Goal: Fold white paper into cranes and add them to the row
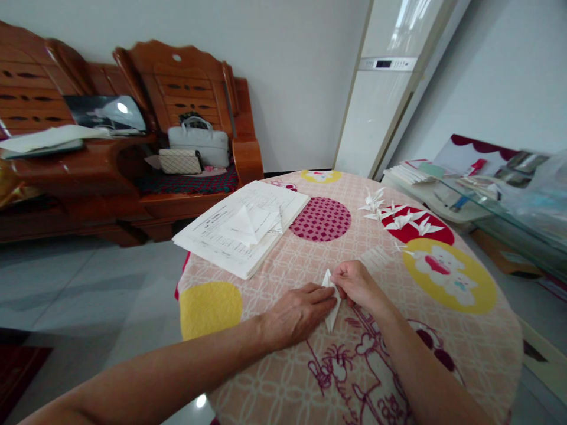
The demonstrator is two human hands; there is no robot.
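Observation:
A narrow diamond of folded white paper (332, 319) lies on the patterned tablecloth. My left hand (296, 313) rests flat with its fingers stretched out across the paper's middle, holding it down. At the upper right edge of the same paper, my right hand (355, 281) has its thumb and fingers pinched together on the fold. Both hands partly cover the piece. Several white folded paper cranes (402, 220) are gathered at the far right of the table. Nearer, a small pale sheet or packet (375, 258) sits just beyond my right hand.
A stack of printed sheets (212, 242) with folded white paper (250, 223) on top is at the table's left. To the right stands a glass-edged side table (465, 200) with papers and a plastic bag. Wooden seats (177, 82) holding bags are behind, near a tall white appliance (381, 94).

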